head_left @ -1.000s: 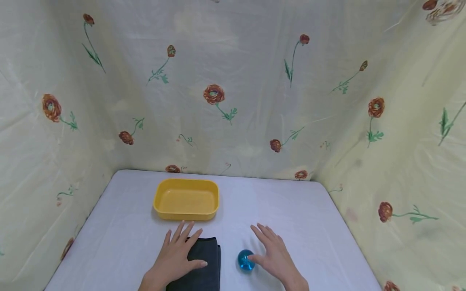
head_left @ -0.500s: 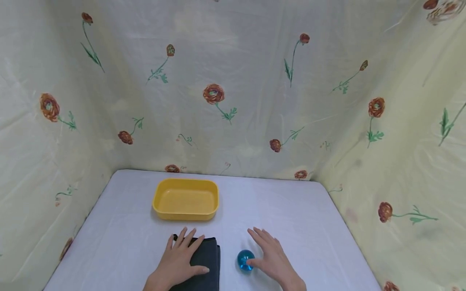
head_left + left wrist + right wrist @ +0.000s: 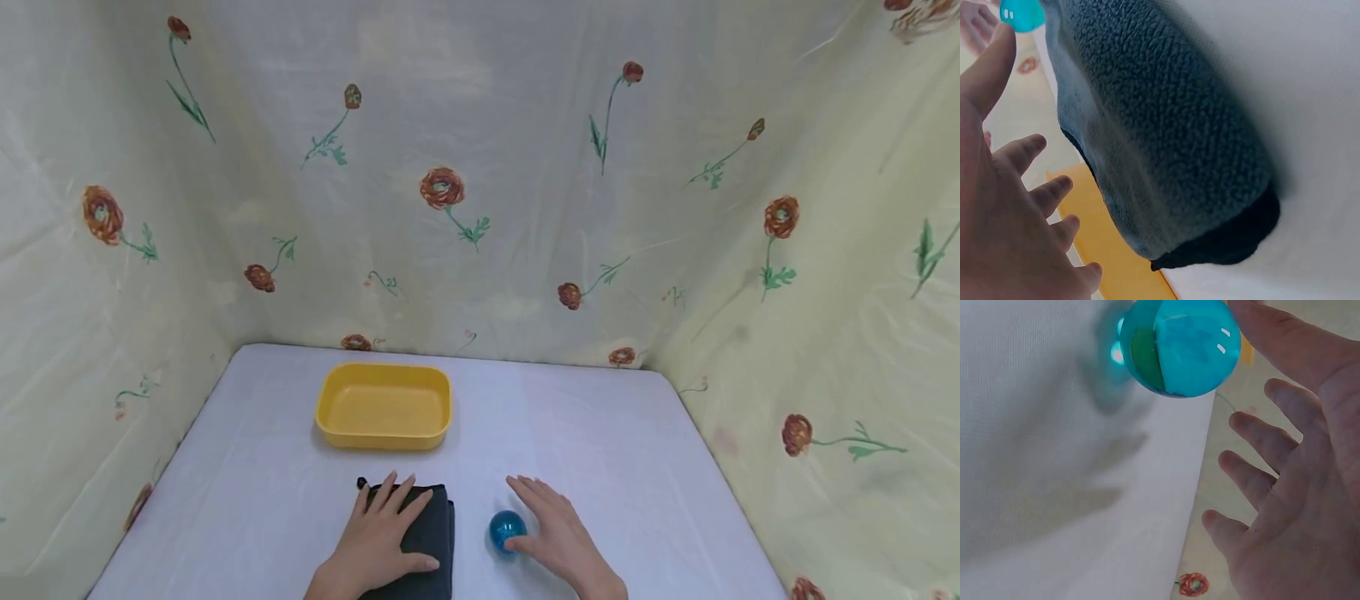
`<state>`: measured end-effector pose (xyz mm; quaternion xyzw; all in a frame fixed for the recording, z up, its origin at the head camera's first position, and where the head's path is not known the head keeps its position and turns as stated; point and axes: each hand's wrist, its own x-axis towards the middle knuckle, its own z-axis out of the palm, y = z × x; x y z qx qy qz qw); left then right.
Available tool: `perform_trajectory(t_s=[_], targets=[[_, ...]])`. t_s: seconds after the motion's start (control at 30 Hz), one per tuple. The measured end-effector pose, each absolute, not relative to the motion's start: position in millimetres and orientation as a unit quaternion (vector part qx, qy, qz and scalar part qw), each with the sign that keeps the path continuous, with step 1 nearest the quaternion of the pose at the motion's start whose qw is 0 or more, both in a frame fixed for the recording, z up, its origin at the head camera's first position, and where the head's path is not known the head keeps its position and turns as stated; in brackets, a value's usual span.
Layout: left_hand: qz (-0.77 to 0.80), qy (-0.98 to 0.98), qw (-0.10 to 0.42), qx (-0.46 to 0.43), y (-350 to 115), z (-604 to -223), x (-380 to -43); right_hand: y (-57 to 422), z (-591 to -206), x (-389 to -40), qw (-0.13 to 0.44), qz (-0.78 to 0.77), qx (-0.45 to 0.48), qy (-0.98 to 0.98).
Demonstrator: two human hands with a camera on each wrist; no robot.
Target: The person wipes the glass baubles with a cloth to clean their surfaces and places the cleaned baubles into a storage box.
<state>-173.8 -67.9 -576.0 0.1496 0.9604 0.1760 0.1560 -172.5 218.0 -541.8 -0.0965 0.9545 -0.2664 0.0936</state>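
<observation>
A folded dark grey cloth [image 3: 429, 533] with a fuzzy surface and black edging lies at the near middle of the table. My left hand [image 3: 378, 537] is over it with fingers spread; the left wrist view shows a gap between the palm and the cloth [image 3: 1166, 125]. To the right sits a clear blue ball [image 3: 507, 530], glossy and see-through in the right wrist view [image 3: 1182, 347]. My right hand [image 3: 561, 537] is beside and above the ball, fingers extended, thumb overlapping its edge; whether the thumb touches it I cannot tell. Neither hand holds anything.
A yellow rectangular tray [image 3: 384, 442] with low walls stands beyond the cloth, toward the back left. White covering lies over the table [image 3: 600, 450]. Flower-printed sheeting [image 3: 510, 233] hangs behind the table and along both sides.
My left hand has shifted a little right and back toward me over the cloth. My right hand has drawn slightly left and nearer. Ball, cloth and tray stay in place.
</observation>
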Motion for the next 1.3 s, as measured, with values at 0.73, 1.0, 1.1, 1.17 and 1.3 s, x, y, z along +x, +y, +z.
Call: perform_trajectory(t_s=[0.73, 1.0, 1.1, 1.17, 1.3], targets=[[0.135, 0.957, 0.198, 0.162, -54, -578, -172, 218, -549, -171, 0.13, -0.279, -0.101, 0.946], [0.136, 0.958, 0.191, 0.162, -49, -583, -167, 212, -547, -172, 0.15, -0.268, -0.098, 0.947], [0.144, 0.957, 0.191, 0.163, -48, -584, -166, 211, -546, -172, 0.15, -0.266, -0.096, 0.947], [0.142, 0.958, 0.19, 0.162, -47, -585, -165, 210, -546, -172, 0.15, -0.267, -0.097, 0.947], [0.133, 0.958, 0.19, 0.166, -45, -585, -164, 209, -547, -172, 0.155, -0.273, -0.098, 0.944]])
